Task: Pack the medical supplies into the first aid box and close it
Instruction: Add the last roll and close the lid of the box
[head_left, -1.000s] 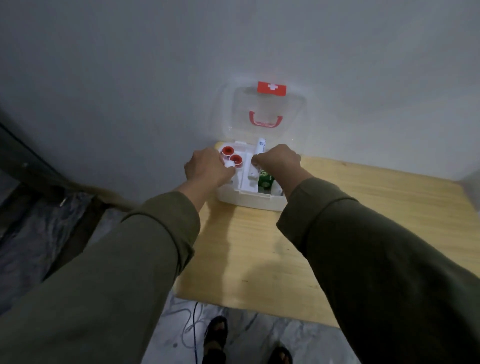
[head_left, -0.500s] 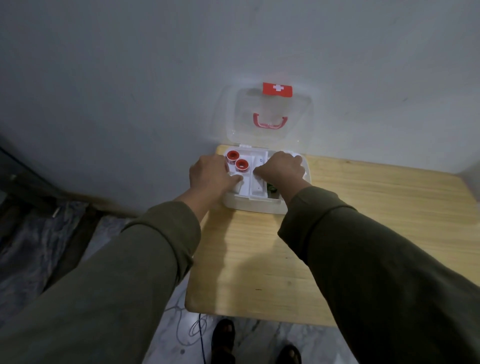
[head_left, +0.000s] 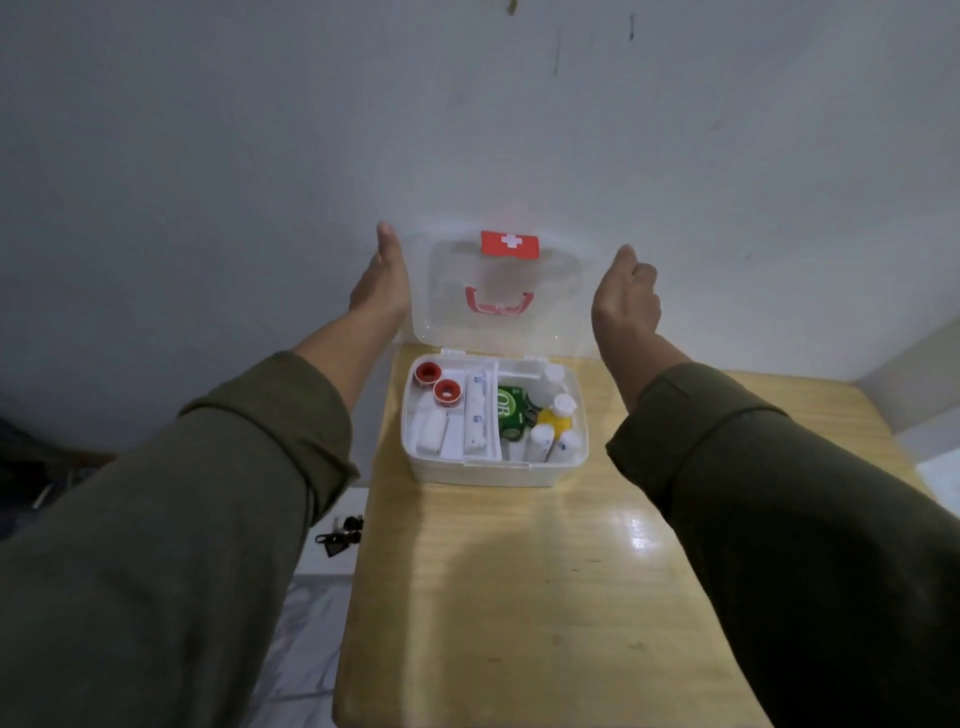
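Observation:
The white first aid box stands open at the far left of the wooden table. Its clear lid, with a red cross latch and a red handle, stands upright against the wall. Inside lie two red tape rolls, white bandage rolls, a green pack, a yellow bottle and white bottles. My left hand is flat at the lid's left edge. My right hand, fingers loosely curled, is at its right edge. Neither visibly grips it.
A grey wall rises directly behind the box. The table's left edge runs close beside the box, with floor below it and small black objects lying there. Bare tabletop stretches in front of and to the right of the box.
Both hands have left the contents of the box and risen to either side of the upright lid. The supplies inside are now uncovered. The view has moved closer to the table.

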